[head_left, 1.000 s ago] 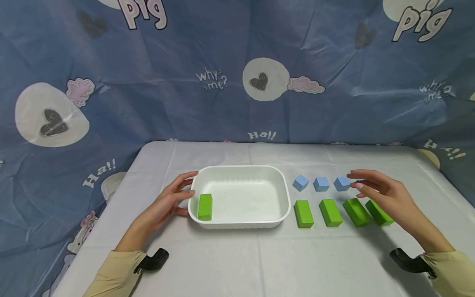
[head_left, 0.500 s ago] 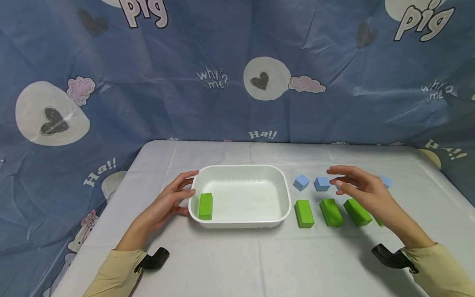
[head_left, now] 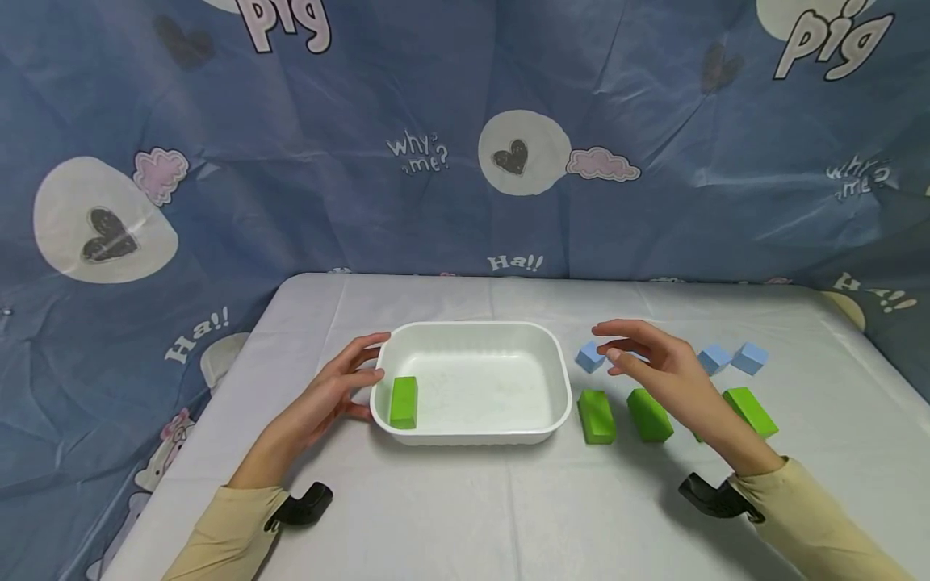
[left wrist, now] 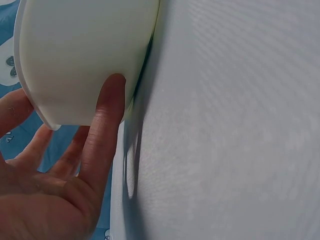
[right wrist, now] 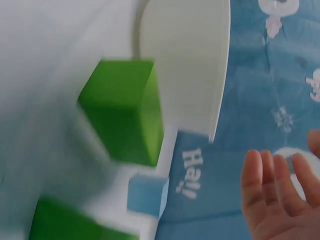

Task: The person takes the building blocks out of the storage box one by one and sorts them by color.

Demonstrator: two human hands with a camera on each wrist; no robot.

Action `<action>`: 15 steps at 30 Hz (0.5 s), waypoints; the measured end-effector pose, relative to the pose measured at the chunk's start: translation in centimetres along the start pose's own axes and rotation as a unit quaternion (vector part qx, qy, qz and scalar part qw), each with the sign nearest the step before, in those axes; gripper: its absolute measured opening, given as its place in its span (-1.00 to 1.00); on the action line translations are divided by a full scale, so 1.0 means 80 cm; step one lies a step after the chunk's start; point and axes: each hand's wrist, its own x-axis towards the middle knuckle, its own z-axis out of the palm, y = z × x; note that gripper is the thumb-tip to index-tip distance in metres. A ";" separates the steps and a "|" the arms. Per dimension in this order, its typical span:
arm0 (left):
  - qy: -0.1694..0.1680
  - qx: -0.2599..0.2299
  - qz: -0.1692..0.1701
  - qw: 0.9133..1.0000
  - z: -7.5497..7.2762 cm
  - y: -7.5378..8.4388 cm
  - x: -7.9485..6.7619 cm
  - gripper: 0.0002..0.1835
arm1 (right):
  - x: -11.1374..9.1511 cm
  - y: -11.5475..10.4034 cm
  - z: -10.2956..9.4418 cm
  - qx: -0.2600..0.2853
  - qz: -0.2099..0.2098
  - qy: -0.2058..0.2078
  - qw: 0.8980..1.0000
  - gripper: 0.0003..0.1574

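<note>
My left hand (head_left: 323,403) touches the left end of a white plastic tray (head_left: 472,437). In the left wrist view, a straight finger (left wrist: 107,120) rests on the tray's outer wall. One green block (head_left: 404,403) stands inside, near the tray's left end. To the right of the tray, my right hand (head_left: 668,371) hovers above the blocks, fingers spread loosely and holding nothing. Its fingertips are near the leftmost blue cube (head_left: 588,357). Behind the hand, another blue cube is mostly hidden. The right wrist view shows a green block (right wrist: 122,110) and a blue cube (right wrist: 146,195), slightly blurred.
In the front row stand several green blocks (head_left: 597,417), one largely covered by the right forearm. Two blue cubes (head_left: 749,358) sit farther right in the back row. A white cloth covers the table (head_left: 436,516); a blue printed curtain (head_left: 407,218) hangs behind it.
My right hand has travelled left over the row of blue cubes, uncovering the two rightmost cubes and the rightmost green block. The left hand and the tray have stayed put.
</note>
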 end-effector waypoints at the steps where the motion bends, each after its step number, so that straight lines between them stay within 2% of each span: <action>1: 0.000 0.000 0.000 1.000 0.000 0.000 0.000 -0.39 | 0.002 -0.001 0.004 -0.001 0.008 -0.001 1.000 -0.56; 4: 0.001 0.000 0.000 1.000 -0.001 0.000 0.000 -0.39 | 0.008 -0.002 0.019 0.011 0.017 -0.009 1.000 -0.57; 15: 0.004 -0.002 -0.001 1.000 0.000 -0.001 0.001 -0.40 | 0.034 -0.008 0.079 0.059 0.002 -0.052 0.997 -0.57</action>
